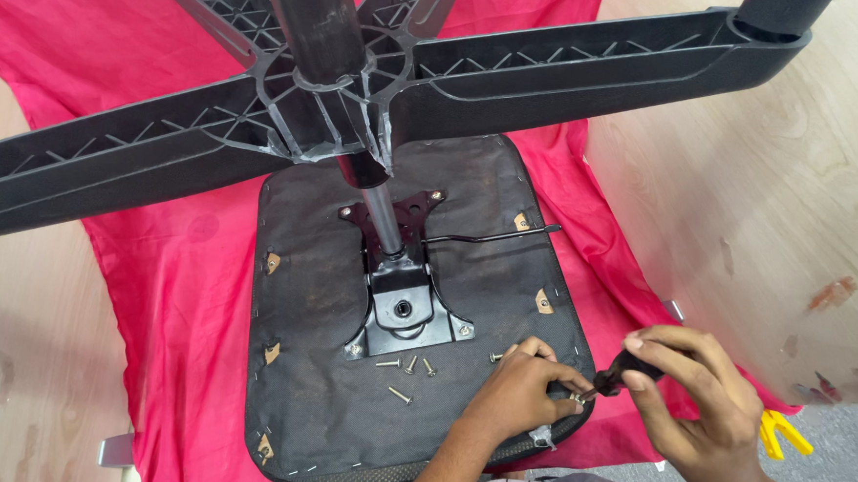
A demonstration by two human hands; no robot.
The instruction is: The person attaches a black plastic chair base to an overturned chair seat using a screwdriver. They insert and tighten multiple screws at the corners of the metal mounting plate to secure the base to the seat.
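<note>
your right hand (pixel 699 402) has its fingers clamped round a screwdriver (pixel 616 373), black handle up-right, shaft running down-left toward the seat (pixel 322 411) edge. long axis is diagonal, tip pointing at your left hand (pixel 524 388). left fingers are pinched together on a small screw (pixel 575 399) at the tip, near the seat's right front corner. seat lies upside down on red cloth (pixel 182 277), chair base (pixel 339 90) sticking up. loose screws (pixel 405 367) lie on the underside, just below the metal plate (pixel 401 308).
</note>
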